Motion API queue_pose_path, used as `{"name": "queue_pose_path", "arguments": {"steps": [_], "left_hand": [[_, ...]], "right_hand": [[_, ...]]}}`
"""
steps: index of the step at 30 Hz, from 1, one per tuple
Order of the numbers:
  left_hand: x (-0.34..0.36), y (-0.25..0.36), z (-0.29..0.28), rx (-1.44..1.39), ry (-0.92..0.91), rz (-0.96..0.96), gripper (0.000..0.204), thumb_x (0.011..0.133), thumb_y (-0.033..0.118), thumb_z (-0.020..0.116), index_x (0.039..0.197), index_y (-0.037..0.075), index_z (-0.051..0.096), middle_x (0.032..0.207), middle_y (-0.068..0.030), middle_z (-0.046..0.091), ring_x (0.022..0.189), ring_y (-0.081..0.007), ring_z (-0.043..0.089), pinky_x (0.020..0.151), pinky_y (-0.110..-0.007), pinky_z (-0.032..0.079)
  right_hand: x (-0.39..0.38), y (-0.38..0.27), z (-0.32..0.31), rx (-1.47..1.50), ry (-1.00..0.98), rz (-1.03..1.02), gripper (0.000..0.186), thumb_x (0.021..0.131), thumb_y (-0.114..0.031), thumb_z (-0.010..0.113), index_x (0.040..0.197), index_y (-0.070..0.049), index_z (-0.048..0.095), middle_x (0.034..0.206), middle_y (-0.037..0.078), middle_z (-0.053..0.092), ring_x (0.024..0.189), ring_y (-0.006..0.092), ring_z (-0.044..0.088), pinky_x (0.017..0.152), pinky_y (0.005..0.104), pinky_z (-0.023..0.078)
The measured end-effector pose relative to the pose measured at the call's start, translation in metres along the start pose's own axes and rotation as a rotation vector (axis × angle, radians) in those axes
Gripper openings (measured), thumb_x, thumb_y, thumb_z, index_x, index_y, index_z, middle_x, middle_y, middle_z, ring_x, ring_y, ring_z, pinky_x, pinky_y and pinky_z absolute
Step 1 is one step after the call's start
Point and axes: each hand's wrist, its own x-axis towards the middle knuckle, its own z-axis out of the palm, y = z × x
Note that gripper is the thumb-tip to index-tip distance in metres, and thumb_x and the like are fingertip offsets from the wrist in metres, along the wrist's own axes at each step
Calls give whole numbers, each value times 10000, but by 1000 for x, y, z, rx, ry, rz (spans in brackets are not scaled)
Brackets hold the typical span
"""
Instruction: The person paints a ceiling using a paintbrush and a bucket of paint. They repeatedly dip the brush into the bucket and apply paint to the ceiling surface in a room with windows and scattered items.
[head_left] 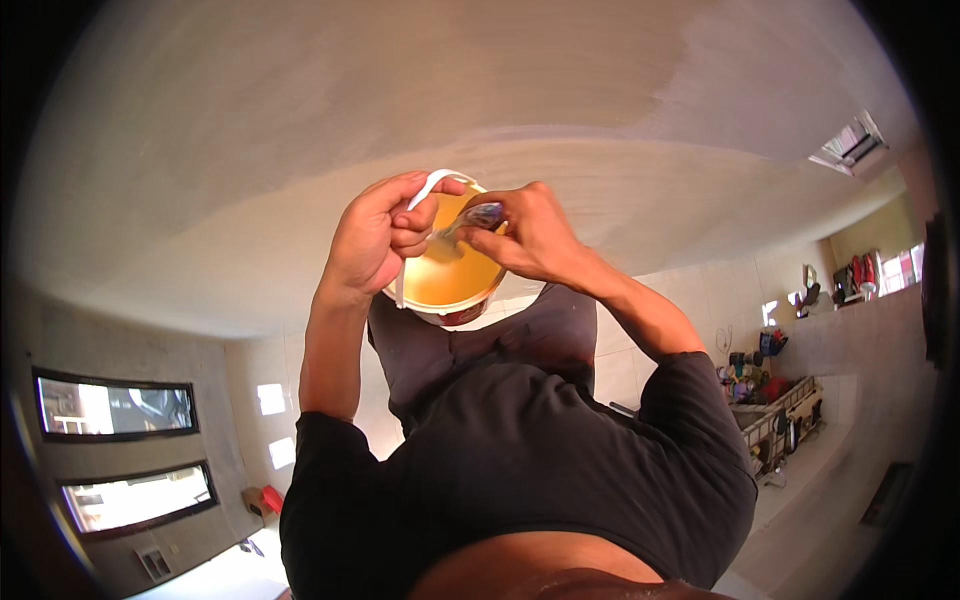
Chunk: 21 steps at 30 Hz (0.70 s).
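A small round bucket (440, 303) with a pale rim hangs in front of my body, its inside glowing yellow. My left hand (378, 238) is closed around the bucket's white handle (432, 186) at the upper left of the rim. From the other side, my right hand (532, 232) reaches over the rim, fingers closed on the handle of a paintbrush (484, 215). The brush's blurred bristle end points down into the bucket. How much liquid lies in there, I cannot tell.
A broad beige wall (560, 90) rises ahead, with a lighter patch at its upper right. Two dark-framed windows (118, 405) are at the left. A cluttered rack (785, 420) stands at the right, below a ledge holding red items (862, 274). Pale tiles (625, 375) lie below me.
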Motion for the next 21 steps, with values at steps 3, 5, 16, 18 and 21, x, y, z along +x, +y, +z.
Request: {"name": "queue_pose_path", "arguments": {"steps": [3, 5, 16, 18, 21], "left_hand": [[12, -22, -20, 18, -18, 11, 383, 1011, 197, 328, 1139, -77, 563, 608, 86, 269, 460, -12, 166, 416, -190, 163], [10, -22, -21, 25, -10, 28, 382, 1012, 196, 325, 1134, -75, 564, 603, 87, 267, 458, -12, 164, 413, -190, 162], [11, -23, -16, 27, 0, 4, 406, 1025, 213, 328, 1129, -100, 563, 607, 88, 260, 461, -15, 173, 417, -196, 163], [10, -25, -20, 39, -14, 9, 404, 1023, 210, 328, 1125, -102, 564, 607, 88, 265, 462, -15, 177, 417, -197, 161], [9, -25, -24, 58, -15, 16, 401, 1019, 206, 332, 1119, -103, 566, 605, 87, 270, 462, -16, 180, 417, -198, 159]], "right_hand": [[8, 43, 34, 204, -135, 121, 193, 771, -150, 732, 863, 20, 728, 670, 109, 683, 581, 141, 609, 570, 291, 476], [9, 40, 31, 379, -162, 171, 197, 784, -142, 720, 847, 44, 711, 669, 92, 679, 589, 117, 604, 558, 281, 466], [-1, 44, 16, -272, 174, -452, 223, 703, -110, 714, 897, -8, 673, 657, 163, 632, 599, 346, 619, 551, 414, 475], [-5, 40, 11, -332, 195, -530, 233, 708, -100, 723, 917, -13, 665, 659, 156, 623, 598, 342, 615, 551, 418, 470], [-15, 27, 2, -291, 237, -553, 224, 726, -89, 726, 928, -16, 661, 661, 153, 616, 597, 340, 610, 540, 409, 459]]}}
